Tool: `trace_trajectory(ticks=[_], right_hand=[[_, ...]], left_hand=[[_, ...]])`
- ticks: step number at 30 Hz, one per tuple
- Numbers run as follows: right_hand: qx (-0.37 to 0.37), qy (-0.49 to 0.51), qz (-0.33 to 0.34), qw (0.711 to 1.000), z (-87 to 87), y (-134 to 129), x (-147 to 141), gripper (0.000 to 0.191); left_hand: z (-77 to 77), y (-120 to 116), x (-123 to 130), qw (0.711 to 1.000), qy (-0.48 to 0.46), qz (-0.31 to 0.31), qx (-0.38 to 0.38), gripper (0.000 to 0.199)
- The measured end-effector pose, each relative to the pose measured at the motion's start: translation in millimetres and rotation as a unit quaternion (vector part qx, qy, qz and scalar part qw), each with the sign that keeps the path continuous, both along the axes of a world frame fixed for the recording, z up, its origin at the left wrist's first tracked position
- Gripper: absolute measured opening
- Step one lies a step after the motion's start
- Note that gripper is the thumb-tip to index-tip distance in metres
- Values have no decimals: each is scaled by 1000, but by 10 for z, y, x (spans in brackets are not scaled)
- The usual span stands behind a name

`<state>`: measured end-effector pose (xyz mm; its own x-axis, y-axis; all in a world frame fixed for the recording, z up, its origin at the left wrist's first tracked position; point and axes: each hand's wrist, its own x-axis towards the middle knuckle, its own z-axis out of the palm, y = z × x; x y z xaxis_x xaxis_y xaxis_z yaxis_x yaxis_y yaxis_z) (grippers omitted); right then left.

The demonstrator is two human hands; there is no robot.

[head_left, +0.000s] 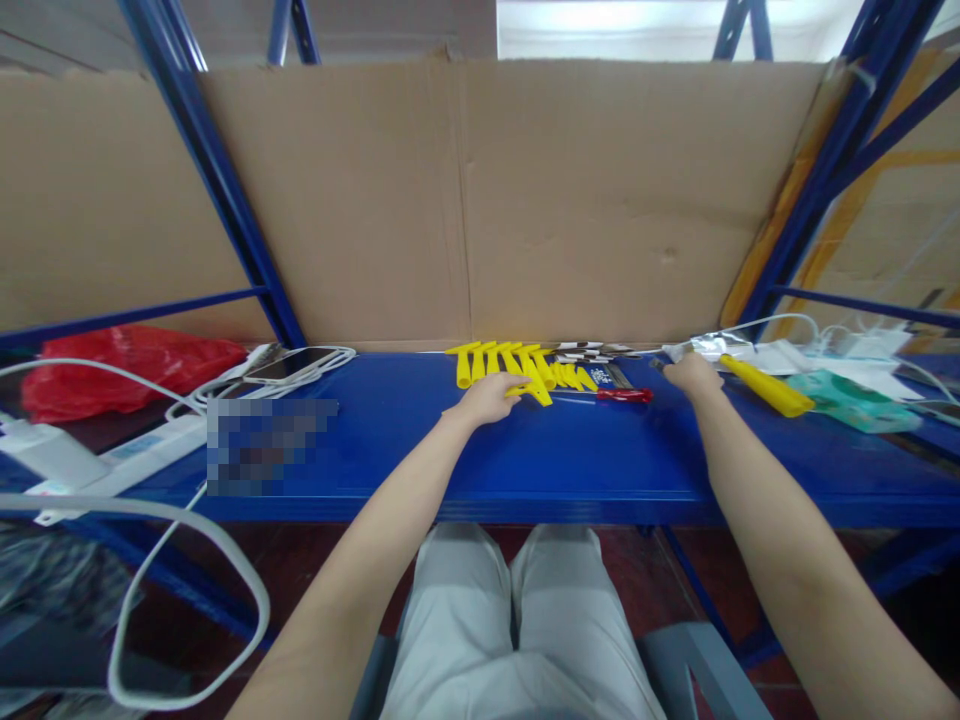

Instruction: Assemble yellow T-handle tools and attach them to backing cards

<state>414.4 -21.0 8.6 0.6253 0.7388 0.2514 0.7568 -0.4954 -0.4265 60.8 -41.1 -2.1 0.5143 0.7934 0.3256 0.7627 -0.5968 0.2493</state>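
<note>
the left hand point(491, 398) holds a yellow plastic piece point(538, 392) near the blue metal table's point(585, 455) back edge. the right hand's point(694, 376) grip is unclear.

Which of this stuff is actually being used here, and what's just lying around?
Seemingly in use:
- yellow piece in the left hand
- row of yellow pieces beside it
- red-handled item, between the hands
- perhaps the long yellow piece by the right hand

Apparently just lying about:
- red plastic bag
- power strip
- green packet
</note>
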Motion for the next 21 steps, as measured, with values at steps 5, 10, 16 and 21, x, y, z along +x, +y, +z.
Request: trace_trajectory(ticks=[5,10,16,21], right_hand=[[66,2,67,996,159,-95,-266,29],[79,64,343,934,312,-59,-1084,15],[31,125,531,838,198,-10,-1696,12],[4,146,551,821,-6,-58,-1680,13]], left_hand=[[3,0,2,1000,2,-4,3,40],[14,-11,4,1000,4,3,-1,42],[22,-3,-24,1000,-2,22,11,43],[9,-1,-23,999,23,34,4,45]])
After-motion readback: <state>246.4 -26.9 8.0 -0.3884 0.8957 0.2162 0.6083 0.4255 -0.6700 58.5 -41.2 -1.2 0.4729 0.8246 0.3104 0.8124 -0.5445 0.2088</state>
